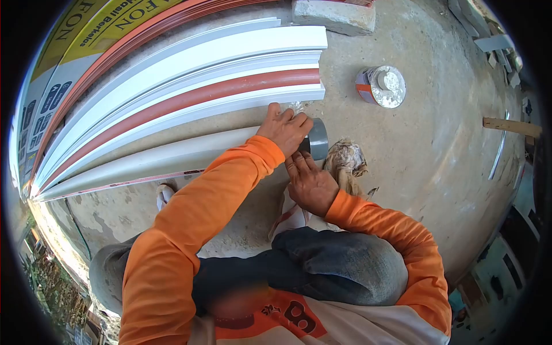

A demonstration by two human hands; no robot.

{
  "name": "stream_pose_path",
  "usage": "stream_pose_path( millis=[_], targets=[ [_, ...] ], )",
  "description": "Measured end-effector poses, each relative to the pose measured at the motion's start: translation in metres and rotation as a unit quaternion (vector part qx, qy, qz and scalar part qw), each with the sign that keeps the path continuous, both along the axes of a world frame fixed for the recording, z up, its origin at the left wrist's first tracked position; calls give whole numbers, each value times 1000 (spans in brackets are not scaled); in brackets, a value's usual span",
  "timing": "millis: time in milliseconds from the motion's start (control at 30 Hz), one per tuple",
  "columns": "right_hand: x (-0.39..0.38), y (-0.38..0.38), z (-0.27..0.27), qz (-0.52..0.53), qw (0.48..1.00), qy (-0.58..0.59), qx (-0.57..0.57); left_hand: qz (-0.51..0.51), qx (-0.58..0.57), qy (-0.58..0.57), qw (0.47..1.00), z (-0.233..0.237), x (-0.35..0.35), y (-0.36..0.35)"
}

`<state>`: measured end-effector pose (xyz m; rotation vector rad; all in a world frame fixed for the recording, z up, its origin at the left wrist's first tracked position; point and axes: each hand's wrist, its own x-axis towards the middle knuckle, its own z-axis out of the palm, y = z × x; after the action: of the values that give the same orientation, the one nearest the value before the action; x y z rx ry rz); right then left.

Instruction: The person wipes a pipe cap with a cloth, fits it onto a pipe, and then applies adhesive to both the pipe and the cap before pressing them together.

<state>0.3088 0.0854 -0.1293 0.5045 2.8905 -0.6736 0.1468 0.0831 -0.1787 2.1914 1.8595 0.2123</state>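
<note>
A long white pipe (201, 146) lies across the floor in front of my legs, with a grey fitting (318, 140) at its right end. My left hand (284, 129) is closed over the top of the pipe just left of this fitting, fingers curled to the far side. From the near side my right hand (313, 185) presses its fingers together against the pipe, close to the left fingertips. A dark patch shows between the hands at the fitting's edge; I cannot tell what it is. Beside the right wrist is a crumpled, dirty cloth (347, 160).
White profiles (253, 45) and a reddish-brown pipe (230, 87) lie beyond the white pipe. A metal can (388, 86) stands on the concrete floor (425, 172). At the top is a pale block (336, 16); a wooden stick (510, 126) lies far right.
</note>
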Motion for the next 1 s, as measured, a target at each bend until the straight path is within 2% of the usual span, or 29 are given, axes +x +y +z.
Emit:
stream_pose_path(
  millis=[33,100,200,367,433,500,567,633,767,833,867,933,967,1000],
  targets=[
    [3,-2,-2,-2,1000,8,-9,2,32,9,999,2,2,-3],
    [7,-6,-8,-51,995,41,-76,-3,22,46,999,4,5,-6],
    [14,-7,-13,-45,991,74,-102,37,46,47,997,4,12,-15],
    [16,-6,-18,-66,988,111,-85,10,47,-6,999,2,4,-6],
    [14,-7,-16,-49,995,84,-11,1,44,-31,999,-2,-2,0],
    [10,-11,-10,-59,997,47,6,1,41,-52,998,-5,-2,1],
    [2,-19,-4,-79,996,15,26,6,76,-24,997,-6,-2,1],
    [-3,-26,1,-94,992,-60,59,-3,84,-22,996,-6,0,-1],
    [-6,-27,4,-113,988,-81,61,-3,94,-21,995,-8,-1,2],
    [0,-27,-2,-103,990,-1,97,-4,103,-26,994,-10,1,2],
    [3,-30,-1,-96,991,-5,97,-3,107,-26,994,-9,0,-1],
    [9,-35,6,-135,987,79,25,3,105,-25,994,-10,0,0],
    [14,-37,7,-123,989,78,26,2,104,-20,994,-11,0,1],
    [20,-41,9,-116,981,143,-58,16,102,-21,994,-11,1,-3]
  ],
)
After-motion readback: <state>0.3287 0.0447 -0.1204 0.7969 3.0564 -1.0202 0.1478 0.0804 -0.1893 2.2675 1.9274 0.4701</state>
